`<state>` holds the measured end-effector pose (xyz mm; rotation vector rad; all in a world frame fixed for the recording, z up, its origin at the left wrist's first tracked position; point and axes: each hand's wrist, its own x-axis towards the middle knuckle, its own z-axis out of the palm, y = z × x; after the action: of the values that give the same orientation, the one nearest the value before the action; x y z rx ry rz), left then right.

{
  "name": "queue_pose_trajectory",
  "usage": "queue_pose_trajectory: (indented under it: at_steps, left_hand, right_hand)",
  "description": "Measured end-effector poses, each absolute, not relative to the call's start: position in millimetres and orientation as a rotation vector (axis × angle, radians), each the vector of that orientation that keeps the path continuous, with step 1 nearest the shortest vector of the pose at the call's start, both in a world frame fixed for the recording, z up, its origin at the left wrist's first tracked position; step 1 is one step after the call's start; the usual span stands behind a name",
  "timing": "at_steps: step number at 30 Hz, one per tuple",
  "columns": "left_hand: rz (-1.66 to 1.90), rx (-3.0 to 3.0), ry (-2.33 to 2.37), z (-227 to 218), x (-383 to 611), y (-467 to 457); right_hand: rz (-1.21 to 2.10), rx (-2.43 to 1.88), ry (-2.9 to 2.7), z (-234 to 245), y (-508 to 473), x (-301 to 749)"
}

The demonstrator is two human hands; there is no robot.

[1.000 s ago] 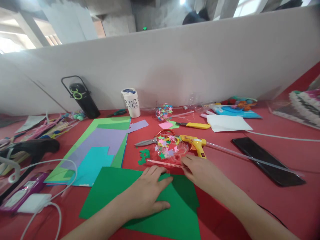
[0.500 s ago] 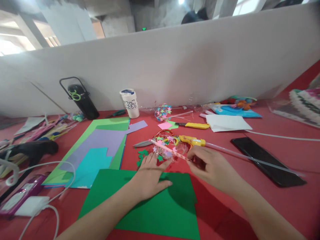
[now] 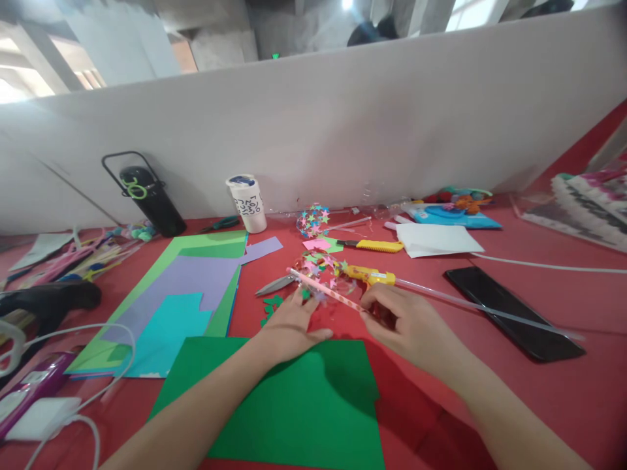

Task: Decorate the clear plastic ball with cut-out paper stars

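My right hand [image 3: 409, 323] is closed round the end of a thin pink pencil [image 3: 326, 292], which slants up to the left over a heap of small coloured paper stars [image 3: 321, 266]. My left hand [image 3: 289, 323] lies flat and open on the red table, fingertips at the star heap and at small green paper cut-outs [image 3: 270, 304]. Its wrist rests over the far edge of a large green paper sheet [image 3: 294, 411]. A yellow glue gun [image 3: 367, 276] and scissors [image 3: 274, 284] lie just beyond my hands.
Stacked coloured paper sheets [image 3: 181, 294] lie to the left, cables and a white charger [image 3: 39, 414] at the near left. A black phone [image 3: 512, 312] sits to the right. A white cup [image 3: 247, 202], black bottle [image 3: 149, 199], yellow cutter [image 3: 377, 245] and white paper [image 3: 435, 239] stand along the grey partition.
My right hand has picked the pink pencil up off the table and lifted its far end. My left hand slid forward off the green sheet to the star heap.
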<state>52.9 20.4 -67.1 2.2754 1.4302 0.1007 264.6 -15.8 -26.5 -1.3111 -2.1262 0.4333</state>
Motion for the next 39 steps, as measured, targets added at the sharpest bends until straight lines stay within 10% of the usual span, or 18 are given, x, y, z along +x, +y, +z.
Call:
queue_pose_trajectory:
  at_steps: [39]
  left_hand:
    - [-0.011,2.388,1.484,-45,6,-7]
  right_hand:
    - [0.744,-1.367,-1.83,-31,-10,268]
